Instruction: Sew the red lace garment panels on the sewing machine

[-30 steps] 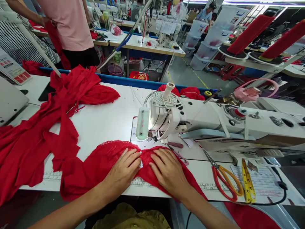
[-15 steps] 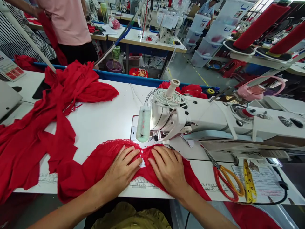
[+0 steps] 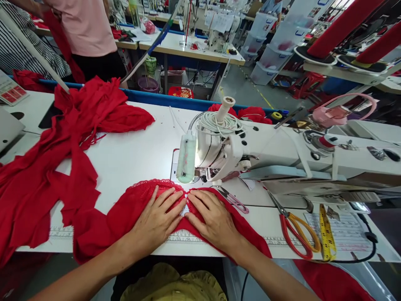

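Note:
My left hand (image 3: 158,214) lies flat, fingers spread, on a red lace-edged garment piece (image 3: 125,209) at the table's front. Close to it on the right, my right hand (image 3: 214,217) also rests flat on the red fabric, fingers stretched out. Between my fingertips the two parts of the garment meet, and a small white patch (image 3: 184,210) shows there. Just behind stands the sewing machine (image 3: 225,156), its lit lamp (image 3: 187,161) above the stitching area. Pink-handled thread snips (image 3: 233,199) lie right of my right hand, beside the fabric's edge.
A heap of red fabric (image 3: 84,113) covers the table's left. Scissors with red and orange handles (image 3: 294,230), a yellow tape measure (image 3: 327,236) and a written sheet (image 3: 344,232) lie at the right. A printed ruler (image 3: 184,238) runs along the front edge. A person in pink (image 3: 86,29) stands beyond.
My right hand has slid left toward my left hand, drawing the right part of the garment with it. The gap between the parts has narrowed, and the snips are now uncovered.

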Demonstrator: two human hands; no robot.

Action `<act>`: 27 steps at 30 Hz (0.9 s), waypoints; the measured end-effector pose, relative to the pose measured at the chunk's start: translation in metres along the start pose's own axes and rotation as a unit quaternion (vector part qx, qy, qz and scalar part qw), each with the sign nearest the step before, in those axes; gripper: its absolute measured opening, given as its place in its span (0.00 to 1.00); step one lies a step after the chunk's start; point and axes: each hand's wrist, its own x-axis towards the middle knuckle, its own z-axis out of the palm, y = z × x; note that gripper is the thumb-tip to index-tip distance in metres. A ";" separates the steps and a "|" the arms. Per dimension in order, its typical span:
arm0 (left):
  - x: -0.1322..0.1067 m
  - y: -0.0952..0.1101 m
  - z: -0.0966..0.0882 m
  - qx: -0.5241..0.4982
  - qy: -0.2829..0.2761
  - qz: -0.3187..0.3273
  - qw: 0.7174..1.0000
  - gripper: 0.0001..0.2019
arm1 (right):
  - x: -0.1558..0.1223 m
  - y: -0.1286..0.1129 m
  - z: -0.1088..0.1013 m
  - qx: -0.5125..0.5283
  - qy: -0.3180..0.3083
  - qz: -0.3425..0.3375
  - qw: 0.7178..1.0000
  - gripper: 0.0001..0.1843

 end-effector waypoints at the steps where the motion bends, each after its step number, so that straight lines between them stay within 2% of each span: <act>1: 0.000 0.000 0.000 0.007 -0.002 0.000 1.000 0.19 | 0.001 -0.001 0.000 0.001 0.000 0.002 1.000 0.19; 7: -0.001 0.002 -0.002 0.022 -0.010 -0.002 1.000 0.18 | 0.002 -0.002 0.001 -0.001 -0.004 0.009 1.000 0.20; 12: -0.001 0.003 -0.001 0.015 0.002 -0.009 1.000 0.18 | 0.000 -0.001 0.003 0.012 0.015 0.004 1.000 0.21; 16: 0.000 0.004 -0.002 0.037 0.009 0.003 0.999 0.17 | 0.000 -0.001 0.002 0.008 0.006 0.002 1.000 0.21; 22: 0.001 0.003 -0.003 0.057 -0.007 0.021 0.998 0.17 | 0.003 -0.006 0.000 -0.058 -0.044 0.035 0.997 0.23; 27: -0.001 0.002 -0.001 0.041 -0.004 0.004 0.999 0.18 | 0.003 -0.008 0.004 -0.094 -0.041 0.029 0.994 0.23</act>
